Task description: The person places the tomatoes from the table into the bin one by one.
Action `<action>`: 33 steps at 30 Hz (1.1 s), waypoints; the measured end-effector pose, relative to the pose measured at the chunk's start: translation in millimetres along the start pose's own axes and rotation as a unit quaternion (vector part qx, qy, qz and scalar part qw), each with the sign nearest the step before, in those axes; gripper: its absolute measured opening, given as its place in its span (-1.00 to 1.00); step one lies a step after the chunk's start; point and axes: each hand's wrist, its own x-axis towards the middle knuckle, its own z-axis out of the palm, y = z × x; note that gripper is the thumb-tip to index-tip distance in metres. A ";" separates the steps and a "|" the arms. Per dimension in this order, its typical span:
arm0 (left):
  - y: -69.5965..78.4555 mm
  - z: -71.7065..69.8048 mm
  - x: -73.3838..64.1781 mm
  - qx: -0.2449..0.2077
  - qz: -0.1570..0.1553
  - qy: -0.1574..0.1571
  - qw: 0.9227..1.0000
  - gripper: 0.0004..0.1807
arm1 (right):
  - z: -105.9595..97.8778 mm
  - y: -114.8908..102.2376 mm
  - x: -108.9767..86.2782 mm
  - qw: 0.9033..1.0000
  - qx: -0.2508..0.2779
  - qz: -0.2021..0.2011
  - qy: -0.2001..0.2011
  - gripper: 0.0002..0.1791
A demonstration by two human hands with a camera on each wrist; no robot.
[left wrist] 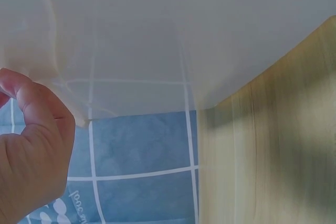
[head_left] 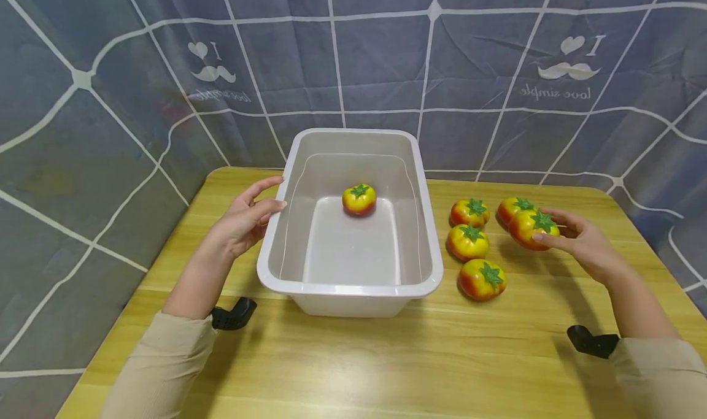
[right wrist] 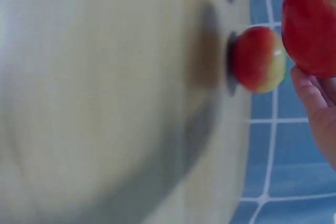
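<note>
A light grey plastic tub point(head_left: 350, 290) stands on the table, with one red-and-yellow tomato point(head_left: 359, 200) on its floor toward the far end. My left hand point(head_left: 241, 221) grips the tub's left rim, thumb over the edge; the left wrist view has the curled fingers beside the tub wall point(left wrist: 142, 40). In my right hand point(head_left: 587, 245), a tomato point(head_left: 531, 229) with a green star-shaped leaf is held between thumb and fingers, raised above the table. Its red underside point(right wrist: 312, 27) shows in the right wrist view. Another tomato point(head_left: 510, 210) sits just behind it, partly covered.
Three tomatoes stand in a rough column right of the tub: a far one point(head_left: 469, 213), a middle one point(head_left: 467, 243) and a near one point(head_left: 482, 280). A grey-blue curtain point(head_left: 381, 69) with white lines hangs behind and beside the wooden table point(head_left: 353, 370).
</note>
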 end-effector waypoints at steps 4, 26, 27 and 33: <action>0.1 2.1 0.8 0.005 0.004 0.002 1.000 -0.58 | -4.8 -17.7 10.2 1.000 -0.019 -0.004 -0.010 -0.46; 4.8 4.0 -5.7 0.093 0.019 0.008 0.995 -0.42 | 20.1 -126.0 65.4 0.996 -0.052 -0.035 -0.057 -0.34; 5.3 4.1 -5.4 0.093 0.018 0.009 0.995 -0.41 | 22.4 -130.3 67.8 0.996 -0.047 -0.039 -0.060 -0.34; 6.1 4.5 -5.0 0.085 0.014 0.014 0.996 -0.41 | 35.8 -150.3 79.3 0.995 -0.023 -0.065 -0.077 -0.35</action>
